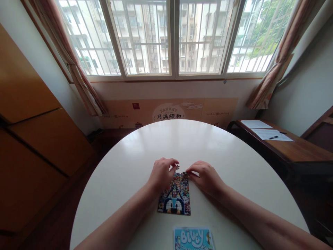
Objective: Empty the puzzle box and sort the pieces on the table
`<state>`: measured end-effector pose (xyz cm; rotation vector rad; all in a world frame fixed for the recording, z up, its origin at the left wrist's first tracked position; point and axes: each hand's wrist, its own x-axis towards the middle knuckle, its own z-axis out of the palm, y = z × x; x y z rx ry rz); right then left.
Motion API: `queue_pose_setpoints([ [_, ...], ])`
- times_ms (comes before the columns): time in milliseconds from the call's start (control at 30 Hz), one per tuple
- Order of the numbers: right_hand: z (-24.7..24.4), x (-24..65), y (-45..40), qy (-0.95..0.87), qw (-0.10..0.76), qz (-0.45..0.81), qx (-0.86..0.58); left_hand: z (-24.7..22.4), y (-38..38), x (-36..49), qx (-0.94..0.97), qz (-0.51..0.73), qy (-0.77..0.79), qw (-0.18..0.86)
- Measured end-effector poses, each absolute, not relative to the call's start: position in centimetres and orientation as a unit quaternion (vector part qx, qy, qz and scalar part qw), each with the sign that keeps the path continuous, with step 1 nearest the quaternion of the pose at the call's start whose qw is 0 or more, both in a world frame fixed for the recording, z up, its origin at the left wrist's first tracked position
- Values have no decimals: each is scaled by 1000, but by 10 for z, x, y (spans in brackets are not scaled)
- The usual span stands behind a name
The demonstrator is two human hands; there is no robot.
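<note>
A colourful jigsaw puzzle (174, 198) lies on the round white table, with a blue cartoon dog face near its lower edge. My left hand (161, 174) is above the puzzle's upper left part and covers some of it. Between its thumb and fingers a small puzzle piece (178, 167) shows, just beyond the uneven top edge. At the upper right corner, my right hand (205, 176) has its thumb and fingertips pinched together against the puzzle's edge. Whether they grip a separate piece or the edge itself is too small to tell.
Nearer to me on the white table (125, 173) lies a blue box or card marked "Bluey" (194, 239), cut off by the frame. A wooden side table (307, 147) with papers (270, 134) stands at the right. Wooden cabinets (33, 152) are at the left.
</note>
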<state>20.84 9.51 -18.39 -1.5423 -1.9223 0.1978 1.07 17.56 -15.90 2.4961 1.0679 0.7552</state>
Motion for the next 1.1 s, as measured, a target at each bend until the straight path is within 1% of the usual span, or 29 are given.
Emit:
queue_pose_setpoints([
  [200, -182, 208, 94, -734, 323, 72, -593, -151, 203, -14, 841, 229, 468, 144],
  [400, -182, 211, 93, -736, 325, 68, -591, -156, 219, -26, 811, 215, 518, 168],
  [467, -182, 211, 93, -735, 325, 65, -591, -155, 220, -28, 812, 210, 523, 156],
  [567, -183, 212, 93, -732, 323, 67, -596, -149, 217, -27, 817, 220, 523, 98],
  [633, -184, 212, 94, -732, 322, 74, -597, -143, 209, -24, 826, 243, 505, 56],
  [700, -185, 212, 94, -728, 324, 77, -599, -138, 197, -17, 848, 246, 466, 51],
  [800, -186, 212, 95, -720, 328, 68, -608, -136, 176, -4, 890, 198, 397, 104],
  [900, -187, 212, 95, -712, 325, 73, -618, -141, 165, 6, 907, 162, 366, 128],
  [1033, -189, 214, 96, -688, 315, 121, -643, -149, 165, 9, 930, 131, 308, 155],
  [1100, -190, 215, 97, -677, 311, 149, -650, -150, 166, 8, 938, 120, 287, 152],
])
